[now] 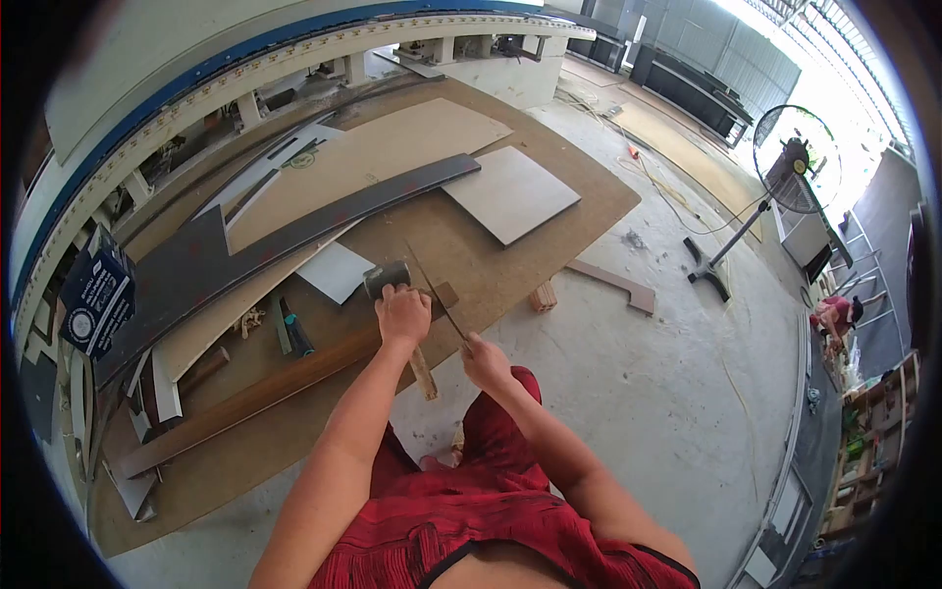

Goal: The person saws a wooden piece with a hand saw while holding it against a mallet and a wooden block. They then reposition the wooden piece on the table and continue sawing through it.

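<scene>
The left hand (402, 314) is clenched about a mallet (387, 279), close below its dark head, with the pale wooden handle emerging under the fist; the right hand (488, 361) is closed on the near end of a thin blade (432, 284), seen nearly edge-on and slanting away across the table (594, 187).

The brown wooden beam (285, 386) lies along the near side of the table; its far end extends past the left hand, and the blade crosses it there; whether the blade touches the wood cannot be determined.

Beyond the mallet lies a small grey panel (335, 271); a blue-handled tool (298, 341) rests between the beam and a long dark panel (343, 221); a pale square panel (512, 194) lies near the table's far right; a dark blue box (98, 299) stands at the left; a notched strip (618, 285) lies on the floor, with a pedestal fan (793, 162) beyond; another person (834, 316) is low down at the far right.
</scene>
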Available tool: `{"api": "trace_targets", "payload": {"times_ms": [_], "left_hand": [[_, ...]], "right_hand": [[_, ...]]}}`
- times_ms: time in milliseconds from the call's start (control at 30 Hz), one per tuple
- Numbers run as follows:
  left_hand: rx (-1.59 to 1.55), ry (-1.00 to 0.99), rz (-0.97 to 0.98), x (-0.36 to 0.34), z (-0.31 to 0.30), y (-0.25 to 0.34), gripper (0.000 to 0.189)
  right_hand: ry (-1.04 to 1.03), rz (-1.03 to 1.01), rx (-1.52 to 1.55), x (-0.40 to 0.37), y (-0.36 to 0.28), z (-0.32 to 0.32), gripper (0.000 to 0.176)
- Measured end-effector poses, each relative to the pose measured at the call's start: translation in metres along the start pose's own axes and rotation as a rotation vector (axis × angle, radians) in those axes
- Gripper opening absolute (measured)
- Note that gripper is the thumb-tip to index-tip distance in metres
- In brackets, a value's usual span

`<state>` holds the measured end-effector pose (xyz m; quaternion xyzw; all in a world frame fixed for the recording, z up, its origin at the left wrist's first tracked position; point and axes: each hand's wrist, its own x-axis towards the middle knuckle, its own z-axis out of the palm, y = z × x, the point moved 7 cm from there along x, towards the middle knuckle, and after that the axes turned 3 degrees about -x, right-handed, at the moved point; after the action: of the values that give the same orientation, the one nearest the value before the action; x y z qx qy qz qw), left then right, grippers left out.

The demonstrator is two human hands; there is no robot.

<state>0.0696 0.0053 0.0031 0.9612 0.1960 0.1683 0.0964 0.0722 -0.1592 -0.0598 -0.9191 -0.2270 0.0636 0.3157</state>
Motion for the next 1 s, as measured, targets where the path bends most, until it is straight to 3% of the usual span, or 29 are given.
{"api": "trace_targets", "payload": {"times_ms": [133, 400, 633, 767, 1000], "left_hand": [[-0.030, 0.025, -0.003, 0.001, -0.001, -0.002, 0.032], [-0.066, -0.007, -0.031, 0.002, -0.003, 0.000, 0.033], [-0.015, 0.005, -0.003, 0.002, 0.002, -0.002, 0.032], [-0.012, 0.013, -0.007, 0.002, 0.003, -0.004, 0.032], [-0.062, 0.011, -0.018, 0.002, -0.004, -0.001, 0.031]], "right_hand": [[0.016, -0.044, -0.027, 0.007, -0.008, 0.004, 0.022], [-0.070, 0.081, -0.048, -0.098, 0.047, -0.005, 0.020], [0.048, -0.053, 0.008, 0.006, -0.004, 0.000, 0.015], [0.026, -0.041, -0.015, 0.017, -0.014, 0.001, 0.016], [-0.058, 0.099, -0.020, -0.098, 0.047, -0.003, 0.020]]}}
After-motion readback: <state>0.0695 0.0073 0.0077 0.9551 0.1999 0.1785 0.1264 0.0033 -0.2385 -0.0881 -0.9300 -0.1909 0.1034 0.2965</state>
